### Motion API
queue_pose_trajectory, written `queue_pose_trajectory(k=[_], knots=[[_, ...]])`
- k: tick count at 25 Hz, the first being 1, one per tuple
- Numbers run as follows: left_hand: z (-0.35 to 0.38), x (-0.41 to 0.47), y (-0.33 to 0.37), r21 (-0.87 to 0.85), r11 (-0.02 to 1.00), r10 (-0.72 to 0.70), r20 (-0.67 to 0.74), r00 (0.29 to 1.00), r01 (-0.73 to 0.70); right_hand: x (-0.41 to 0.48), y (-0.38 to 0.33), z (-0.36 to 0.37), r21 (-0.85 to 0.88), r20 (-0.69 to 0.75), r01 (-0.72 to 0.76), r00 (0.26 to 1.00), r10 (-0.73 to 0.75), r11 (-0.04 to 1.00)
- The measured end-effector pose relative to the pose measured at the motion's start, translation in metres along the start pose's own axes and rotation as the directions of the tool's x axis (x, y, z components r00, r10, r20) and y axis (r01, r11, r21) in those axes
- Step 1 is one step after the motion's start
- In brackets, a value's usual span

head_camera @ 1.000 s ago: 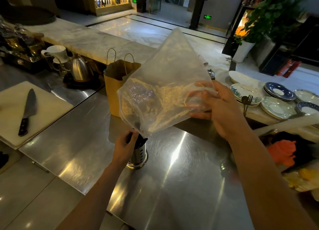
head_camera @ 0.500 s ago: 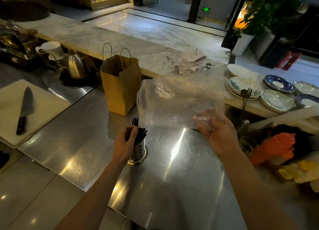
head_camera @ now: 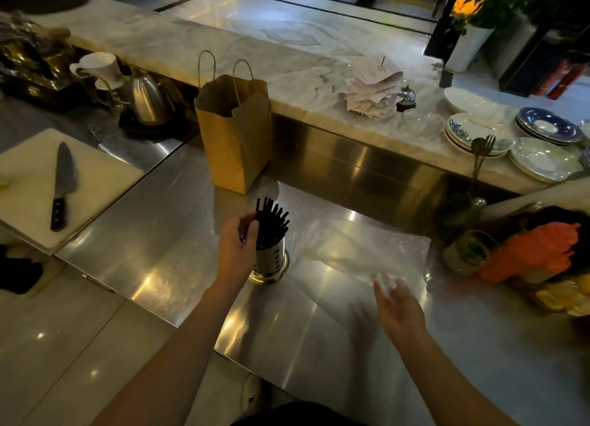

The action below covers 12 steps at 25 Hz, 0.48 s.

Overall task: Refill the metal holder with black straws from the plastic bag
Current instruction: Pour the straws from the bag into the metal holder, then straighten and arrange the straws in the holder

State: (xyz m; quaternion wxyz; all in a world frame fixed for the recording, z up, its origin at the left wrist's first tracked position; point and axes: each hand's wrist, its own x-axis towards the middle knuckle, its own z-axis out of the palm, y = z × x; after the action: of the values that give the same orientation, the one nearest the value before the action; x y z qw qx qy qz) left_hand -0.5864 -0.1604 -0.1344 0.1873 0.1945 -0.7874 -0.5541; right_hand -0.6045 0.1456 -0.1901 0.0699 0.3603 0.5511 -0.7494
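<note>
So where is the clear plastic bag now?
The clear plastic bag lies flat on the steel counter, right of the metal holder, at the right hand fingertips.

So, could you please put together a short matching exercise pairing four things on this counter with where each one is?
Things:
1. black straws
2. plastic bag
3. knife
4. paper bag

Places:
A. on the white cutting board
B. standing behind the metal holder
C. upright in the metal holder
D. flat on the steel counter

Pairs: 1-C, 2-D, 3-A, 4-B
</note>
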Motion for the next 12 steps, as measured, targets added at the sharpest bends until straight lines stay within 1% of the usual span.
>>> queue_pose_trajectory(k=[1,3,4,5,6,7,8,9,10,12], knots=[[-0.001,0.002,-0.003,0.009,1.0,0.006,0.003,1.0,-0.006,0.0,0.01,0.0,-0.135,-0.066,0.048,0.996,-0.058,0.99],[-0.004,0.006,-0.008,0.063,0.998,0.028,0.029,0.999,-0.029,-0.003,0.023,-0.005,-0.315,-0.121,0.054,0.988,-0.097,0.948],[-0.005,0.008,-0.009,0.089,0.995,0.034,0.049,0.998,-0.039,-0.004,0.027,-0.005,-0.388,-0.174,0.014,0.981,-0.089,0.922],[-0.007,0.012,-0.01,0.101,0.994,0.035,0.073,0.997,-0.042,-0.007,0.032,-0.003,-0.452,-0.228,-0.058,0.972,-0.052,0.89],[-0.009,0.014,-0.009,0.097,0.995,0.026,0.089,0.996,-0.034,-0.006,0.036,0.0,-0.48,-0.257,-0.103,0.966,-0.028,0.871],[-0.009,0.014,-0.007,0.078,0.997,0.021,0.098,0.995,-0.029,-0.005,0.037,0.001,-0.417,-0.245,-0.118,0.97,0.013,0.901],[-0.011,0.014,-0.005,0.06,0.998,0.01,0.112,0.994,-0.017,-0.001,0.039,0.002,-0.258,-0.182,-0.128,0.98,0.082,0.958],[-0.012,0.015,-0.004,0.043,0.999,0.001,0.125,0.992,-0.007,-0.002,0.046,0.004,-0.199,-0.219,-0.146,0.97,0.101,0.969],[-0.012,0.016,-0.003,0.031,0.999,-0.01,0.133,0.991,0.006,-0.005,0.051,0.005,-0.18,-0.22,-0.181,0.965,0.14,0.967],[-0.014,0.019,-0.007,0.009,1.0,-0.026,0.156,0.987,0.025,-0.006,0.06,0.008,-0.214,-0.251,-0.18,0.96,0.124,0.96]])
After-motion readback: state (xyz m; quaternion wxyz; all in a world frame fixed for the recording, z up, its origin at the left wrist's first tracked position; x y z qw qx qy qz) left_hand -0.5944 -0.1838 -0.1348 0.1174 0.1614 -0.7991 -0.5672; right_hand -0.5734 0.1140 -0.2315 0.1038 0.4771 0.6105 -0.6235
